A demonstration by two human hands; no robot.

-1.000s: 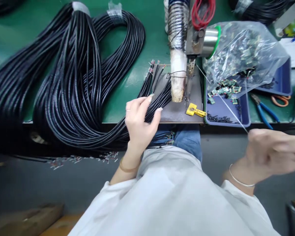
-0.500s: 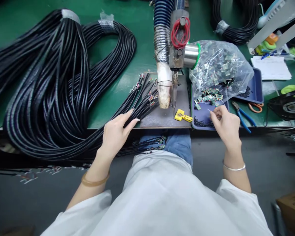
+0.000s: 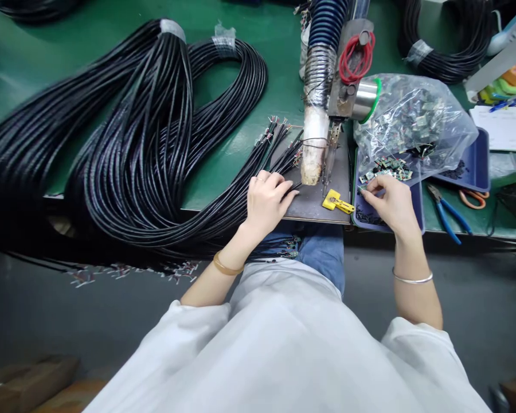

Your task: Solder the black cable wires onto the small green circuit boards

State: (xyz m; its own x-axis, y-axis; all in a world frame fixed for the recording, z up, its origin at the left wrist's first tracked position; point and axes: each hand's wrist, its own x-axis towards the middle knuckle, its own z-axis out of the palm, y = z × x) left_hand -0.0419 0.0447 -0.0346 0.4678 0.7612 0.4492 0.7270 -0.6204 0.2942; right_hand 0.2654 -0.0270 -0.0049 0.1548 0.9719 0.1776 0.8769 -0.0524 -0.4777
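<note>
My left hand (image 3: 269, 198) is closed on the black cables (image 3: 223, 215) near their stripped ends, at the edge of the grey work plate (image 3: 301, 211). Over the blue tray (image 3: 389, 222) my right hand (image 3: 389, 201) has thumb and forefinger pinched beside small green circuit boards (image 3: 391, 166); what the pinch holds is too small to name. A yellow clip-like tool (image 3: 337, 202) lies on the plate between my hands. Above the plate stand a soldering iron (image 3: 332, 152) and a whitish pipe end (image 3: 313, 143).
Big coils of black cable (image 3: 137, 143) cover the left of the green table (image 3: 279, 63). A plastic bag of boards (image 3: 417, 115) leans over the tray. Blue-handled pliers (image 3: 449, 215), orange-handled scissors (image 3: 473, 198) and a solder spool (image 3: 367, 100) are at the right.
The view has shifted, so the table things appear further right. My left hand has moved right along the cables toward the plate. My right hand has come nearer the boards in the tray.
</note>
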